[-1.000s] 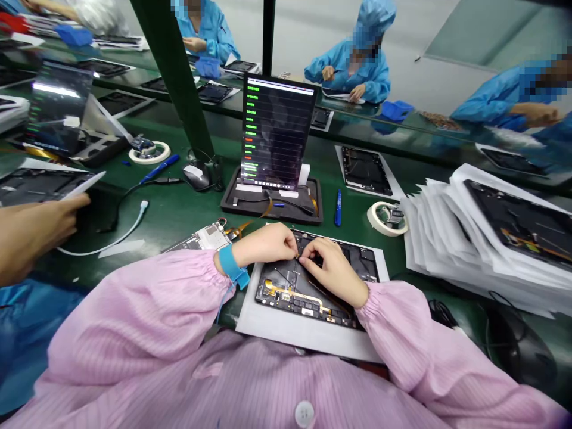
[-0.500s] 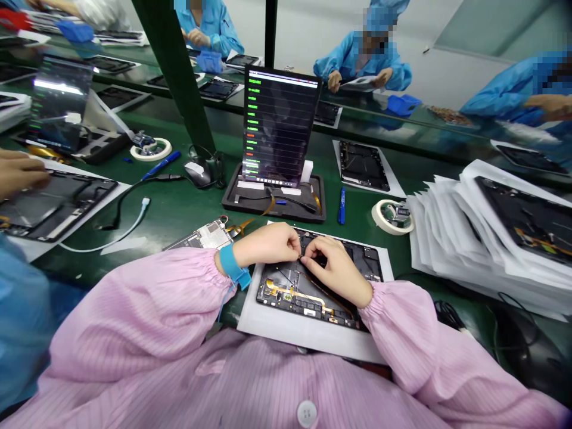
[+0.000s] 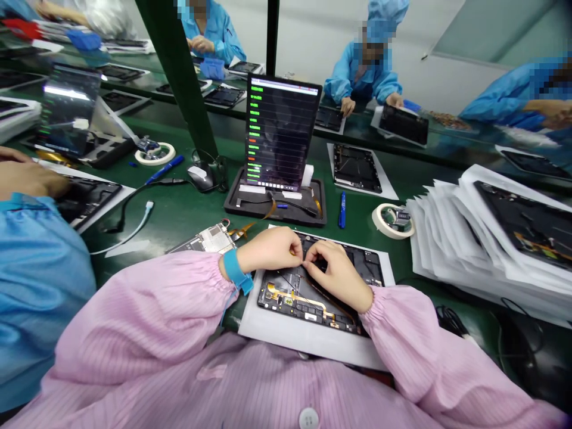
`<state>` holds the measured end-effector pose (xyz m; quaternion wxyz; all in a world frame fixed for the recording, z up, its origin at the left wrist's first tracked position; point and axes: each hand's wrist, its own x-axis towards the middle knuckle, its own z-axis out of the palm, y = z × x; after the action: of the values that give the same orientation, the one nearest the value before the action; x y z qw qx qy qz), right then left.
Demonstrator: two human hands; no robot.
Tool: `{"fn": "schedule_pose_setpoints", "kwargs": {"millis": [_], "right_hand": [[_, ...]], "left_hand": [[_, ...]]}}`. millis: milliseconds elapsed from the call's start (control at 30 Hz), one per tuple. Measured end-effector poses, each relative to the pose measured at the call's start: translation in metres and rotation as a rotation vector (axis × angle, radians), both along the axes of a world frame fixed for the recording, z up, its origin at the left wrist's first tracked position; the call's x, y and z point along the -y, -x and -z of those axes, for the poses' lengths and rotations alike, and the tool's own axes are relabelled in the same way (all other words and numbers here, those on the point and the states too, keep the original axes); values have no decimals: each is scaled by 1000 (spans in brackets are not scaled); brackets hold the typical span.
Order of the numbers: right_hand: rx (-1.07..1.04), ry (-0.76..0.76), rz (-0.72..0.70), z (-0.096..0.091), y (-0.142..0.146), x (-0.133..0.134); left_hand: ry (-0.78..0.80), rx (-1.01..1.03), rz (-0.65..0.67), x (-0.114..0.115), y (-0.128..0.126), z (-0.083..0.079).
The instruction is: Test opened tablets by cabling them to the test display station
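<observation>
An opened black tablet housing (image 3: 277, 302) lies on white paper (image 3: 268, 328) in front of me, with a yellow flex cable (image 3: 308, 300) along its near side. Over its middle, my left hand (image 3: 279, 247) comes in from the left, thumb and fingers pinched together. My right hand (image 3: 335, 271) meets it from the right, also in a pinch, the fingertips of both nearly touching. Whatever lies between them is too small to make out. A blue wrist strap (image 3: 235, 271) is around my left wrist. Left of the housing lies a metal-covered circuit board (image 3: 208, 238) with a flex cable.
Behind the housing stands a lit screen (image 3: 279, 134) in a black tray (image 3: 279, 208). A blue marker (image 3: 342, 210), a tape roll (image 3: 393, 220) and a paper-layered stack (image 3: 456, 238) sit to the right. At left, a co-worker's sleeve (image 3: 40, 286) is close to my arm.
My hands stay pinched at almost the same spot. The co-worker's blue sleeve at left has come further in. Across the bench, a person has lowered a panel and turned its dark side up.
</observation>
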<state>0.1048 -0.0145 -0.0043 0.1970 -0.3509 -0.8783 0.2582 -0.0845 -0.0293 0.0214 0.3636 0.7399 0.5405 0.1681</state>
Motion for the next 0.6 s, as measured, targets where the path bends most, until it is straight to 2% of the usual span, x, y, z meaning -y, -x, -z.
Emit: {"fn": "schedule_pose_setpoints", "kwargs": {"millis": [200,300,367,400,533,600], "right_hand": [[-10,7,2,3,-4,-2],[-18,0,2,6,-5,-5],[-24,-2,6,7,-5,-6],[-25,-2,9,7,-5,-6],[-24,0,19,6,-6,-5],[-23,-2,22,5,-7,-5]], "left_hand": [[-62,-45,-30,4,-6,1],[-118,-88,70,1,-1,-9],[-226,-78,89,-6,2,-17],[-310,-81,30,-12,3,-21],[-652,-270,-466,-49,7,-22],[-704,-387,-550,-70,9,-17]]}}
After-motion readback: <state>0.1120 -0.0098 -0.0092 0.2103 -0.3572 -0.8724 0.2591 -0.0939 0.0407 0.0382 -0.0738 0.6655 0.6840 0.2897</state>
